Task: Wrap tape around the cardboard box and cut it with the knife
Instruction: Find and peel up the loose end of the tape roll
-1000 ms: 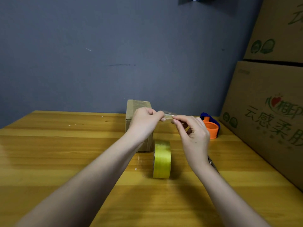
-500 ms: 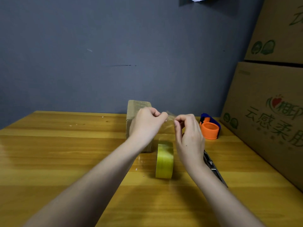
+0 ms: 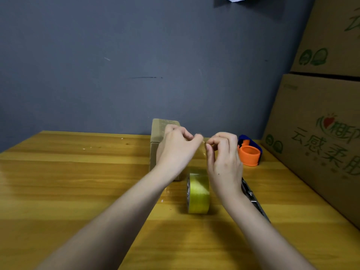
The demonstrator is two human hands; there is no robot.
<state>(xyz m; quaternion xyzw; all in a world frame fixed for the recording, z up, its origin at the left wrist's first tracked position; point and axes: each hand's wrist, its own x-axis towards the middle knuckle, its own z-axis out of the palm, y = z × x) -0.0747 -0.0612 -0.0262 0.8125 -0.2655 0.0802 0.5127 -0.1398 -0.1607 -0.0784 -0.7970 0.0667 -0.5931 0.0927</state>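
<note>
Left hand (image 3: 176, 151): I see its fingers curled, thumb and forefinger pinching one end of a clear strip of tape (image 3: 203, 148), just in front of the cardboard box.
Right hand (image 3: 224, 158): curled the same way, pinching the strip's other end; the two hands sit close together, fingertips almost meeting.
Strip of tape: thin, glossy, nearly see-through; I cannot tell whether it runs down to the roll.
Tape roll (image 3: 198, 192): yellowish, shiny, standing on its edge below the hands near the middle of the desk, its round face turned to the left edge.
Cardboard box (image 3: 156, 145): small, brown, matte, upright toward the desk's far edge, long axis vertical, film glinting on its top; partly hidden by my left hand.
Knife (image 3: 253, 199): slim metal body lying flat under my right wrist, long axis running from far to near, slanting toward the right edge.
Dispenser (image 3: 249, 152): orange and blue plastic, near the far right corner.
Desk (image 3: 78, 182): varnished wood, broad bare grain to the left.
Large cartons (image 3: 321, 123): stacked along the right edge.
</note>
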